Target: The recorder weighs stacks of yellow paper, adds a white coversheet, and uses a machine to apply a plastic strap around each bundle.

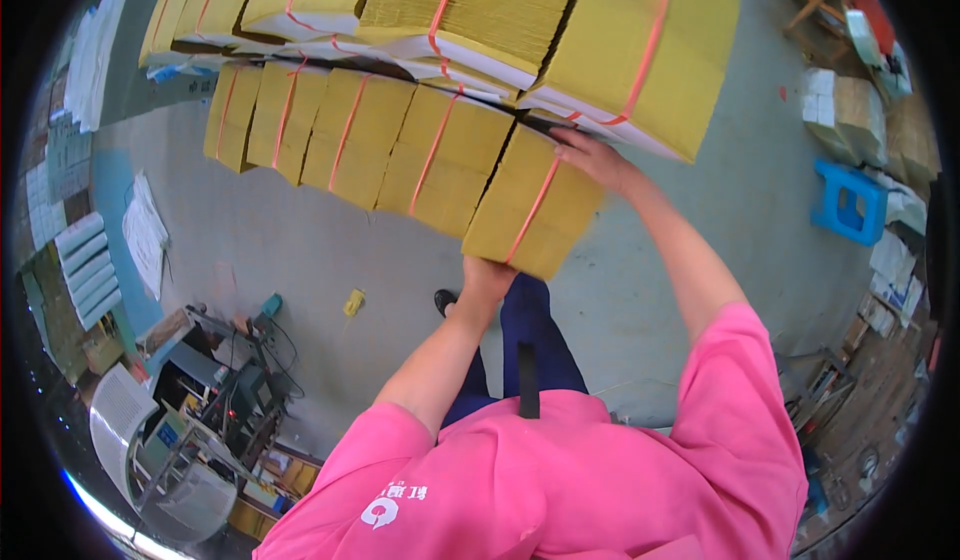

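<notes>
A strapped bundle of yellow paper (530,200) sits at the right end of the lower row of like bundles, a red strap around its middle. My left hand (487,278) is at its near lower edge, holding it from below; the bundle hides most of its fingers. At the far right corner, my right hand (597,160) grips the same bundle, its fingertips over the top edge. Directly beyond, a larger yellow bundle (690,50) with white lower layers overhangs at the right end of the upper row.
More strapped yellow bundles (430,155) stand leftward in the row. A blue stool (848,202) and wrapped paper stacks (845,115) are on the right. At lower left stands a machine (230,385) with cables. A small yellow object (354,303) lies on the grey floor (390,250).
</notes>
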Demonstrator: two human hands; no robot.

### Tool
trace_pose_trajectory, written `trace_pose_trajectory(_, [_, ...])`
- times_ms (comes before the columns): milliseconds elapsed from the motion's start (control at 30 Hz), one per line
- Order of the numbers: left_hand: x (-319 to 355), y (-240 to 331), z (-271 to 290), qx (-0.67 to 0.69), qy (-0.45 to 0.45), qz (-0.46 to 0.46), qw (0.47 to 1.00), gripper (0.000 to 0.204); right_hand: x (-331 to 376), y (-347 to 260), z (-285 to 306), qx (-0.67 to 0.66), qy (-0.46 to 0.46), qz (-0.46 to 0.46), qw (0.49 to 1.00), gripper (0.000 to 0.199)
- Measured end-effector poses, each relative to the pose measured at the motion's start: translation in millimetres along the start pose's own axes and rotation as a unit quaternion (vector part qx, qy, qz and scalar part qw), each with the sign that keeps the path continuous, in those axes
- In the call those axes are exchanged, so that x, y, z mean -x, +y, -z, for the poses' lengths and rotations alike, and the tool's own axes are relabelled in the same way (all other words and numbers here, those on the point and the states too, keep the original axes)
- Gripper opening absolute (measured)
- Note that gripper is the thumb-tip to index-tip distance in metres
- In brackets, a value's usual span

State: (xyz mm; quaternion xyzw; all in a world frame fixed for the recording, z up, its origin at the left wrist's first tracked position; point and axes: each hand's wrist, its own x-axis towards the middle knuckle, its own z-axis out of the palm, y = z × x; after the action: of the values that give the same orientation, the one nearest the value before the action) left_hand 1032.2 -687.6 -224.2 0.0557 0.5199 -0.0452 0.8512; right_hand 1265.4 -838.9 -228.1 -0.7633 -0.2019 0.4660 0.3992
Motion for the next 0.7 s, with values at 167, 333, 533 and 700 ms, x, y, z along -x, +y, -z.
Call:
trace_pose_trajectory(167, [-3,-8,3,-0.021,0.028,0.014,0.999,0.059,-9,17,-20,0.037,0.047,0.009,0.998,0.056])
trace_pose_trajectory(333, [-10,-3,-4,-0.019,0.031,0.035,0.999,0.059,-11,7,-23,0.135,0.117,0.061,0.982,0.058])
trace_pose_trajectory(533, [-9,20,1,-0.041,0.046,0.021,0.998,0.061,-1,-13,-41,0.083,0.200,0.018,0.976,0.054])
trace_pose_trajectory(700, [11,32,22,-0.097,0.107,-0.030,0.989,0.065,43,9,-68,-0.004,0.450,-0.013,0.893,0.052])
